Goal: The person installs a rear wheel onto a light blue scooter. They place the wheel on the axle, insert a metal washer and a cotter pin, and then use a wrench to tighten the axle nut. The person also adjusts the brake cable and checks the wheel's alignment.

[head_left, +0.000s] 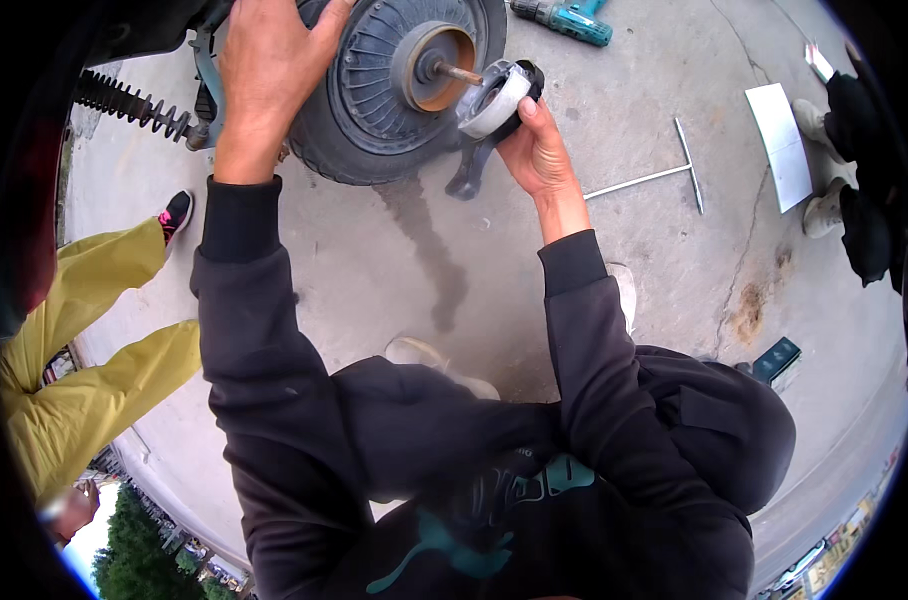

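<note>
r hand is closed on a round brake assy, thumb at its rim, fingers mostly hidden behind. the assy is just left of this grip, beside the tip of the wheel axle; if they touch, i cannot tell. farther left, l hand is over the tyre w/ thumb spread; its finger ends are cut off, so its grip i cannot tell. t-handle wrench lies right of r hand.

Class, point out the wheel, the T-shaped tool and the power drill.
Wheel [382, 85]: head view, ribbed hub face.
T-shaped tool [644, 180]: head view, long shaft.
Power drill [576, 22]: head view, teal body.
</note>
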Available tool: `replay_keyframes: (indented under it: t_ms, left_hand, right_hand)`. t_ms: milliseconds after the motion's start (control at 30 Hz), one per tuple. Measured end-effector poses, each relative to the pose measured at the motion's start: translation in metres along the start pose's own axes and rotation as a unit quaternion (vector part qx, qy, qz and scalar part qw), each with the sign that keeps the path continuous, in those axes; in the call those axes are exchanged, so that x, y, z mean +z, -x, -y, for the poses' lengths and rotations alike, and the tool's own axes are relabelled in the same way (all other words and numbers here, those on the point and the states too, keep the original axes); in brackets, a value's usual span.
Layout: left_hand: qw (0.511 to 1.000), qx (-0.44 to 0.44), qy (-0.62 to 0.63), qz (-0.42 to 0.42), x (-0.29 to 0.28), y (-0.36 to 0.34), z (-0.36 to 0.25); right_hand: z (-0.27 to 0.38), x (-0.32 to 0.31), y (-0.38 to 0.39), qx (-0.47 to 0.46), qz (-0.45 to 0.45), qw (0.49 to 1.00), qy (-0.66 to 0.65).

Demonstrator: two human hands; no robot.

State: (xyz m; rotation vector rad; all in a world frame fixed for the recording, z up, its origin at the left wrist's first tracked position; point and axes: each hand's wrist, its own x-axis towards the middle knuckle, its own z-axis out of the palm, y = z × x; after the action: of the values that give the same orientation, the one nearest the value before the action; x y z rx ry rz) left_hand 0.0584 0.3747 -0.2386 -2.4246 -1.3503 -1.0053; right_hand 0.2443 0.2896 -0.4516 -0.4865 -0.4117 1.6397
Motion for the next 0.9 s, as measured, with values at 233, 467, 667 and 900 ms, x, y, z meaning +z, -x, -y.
replay_keyframes:
  t_ms: [233,467,667,900]
  left_hand:
    - [0.993,-0.057,-0.099,0.000,0.024,0.021,0.036]
    - [0.997,-0.069,-0.046,0.003,0.019,0.034,0.035]
    - [0.994,-0.106,0.015,0.025,0.013,0.026,0.004]
    - [0.998,-0.048,-0.011,0.026,0.028,0.024,-0.013]
  right_hand:
    - [0.004,-0.017,-0.017,0.007,0.048,0.996,-0.078]
    - [0.006,-0.010,-0.017,-0.020,0.033,0.999,0.015]
    - [0.019,0.020,-0.001,-0.058,-0.063,0.957,0.276]
    - [0.005,0.024,-0.014,-0.107,-0.147,0.883,0.434]
